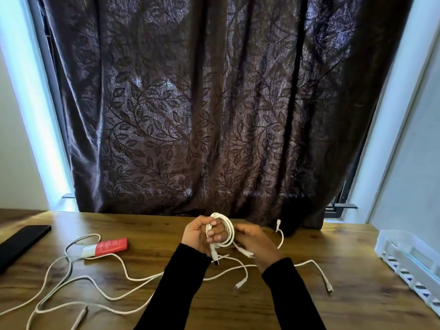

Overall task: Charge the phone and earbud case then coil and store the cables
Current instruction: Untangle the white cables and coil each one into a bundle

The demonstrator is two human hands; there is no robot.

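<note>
My left hand (200,236) grips a white cable coil (229,228) wound in loops around its fingers, above the wooden table (147,263). A plug end hangs below that hand. My right hand (257,242) pinches the loose tail of the same cable just right of the coil. More white cables (100,279) lie sprawled across the table to the left and in front of me, with a free end at the right (327,285). A red power bank (110,246) with a white plug lies left of my hands. The black phone (20,242) lies at the far left edge.
A white plastic tray (409,258) stands at the table's right edge. A dark leaf-patterned curtain (214,115) hangs behind the table, its hem touching the back edge. Another short white cable end (279,234) lies near the curtain, right of my hands.
</note>
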